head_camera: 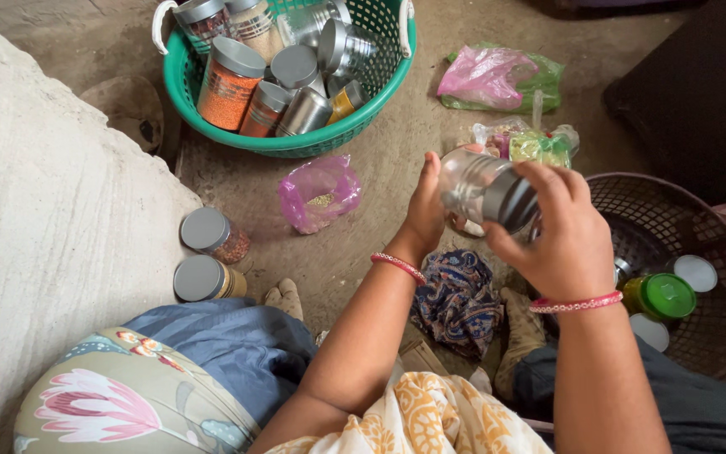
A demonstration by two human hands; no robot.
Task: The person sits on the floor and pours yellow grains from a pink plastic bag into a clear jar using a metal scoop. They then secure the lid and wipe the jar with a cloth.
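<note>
Beside dark basket point(699, 277) — both hands grip jar point(485, 189).

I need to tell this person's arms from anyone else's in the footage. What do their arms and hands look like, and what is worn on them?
Both forearms are bare, no sleeves reaching them. The left hand and the right hand each have a thin red beaded bangle at the wrist. No rings or gloves show on the fingers.

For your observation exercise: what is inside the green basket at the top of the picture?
The green basket holds lidded jars: one of orange grains, some of darker contents, and several empty clear ones on their sides. Whatever lies beneath them is covered.
</note>
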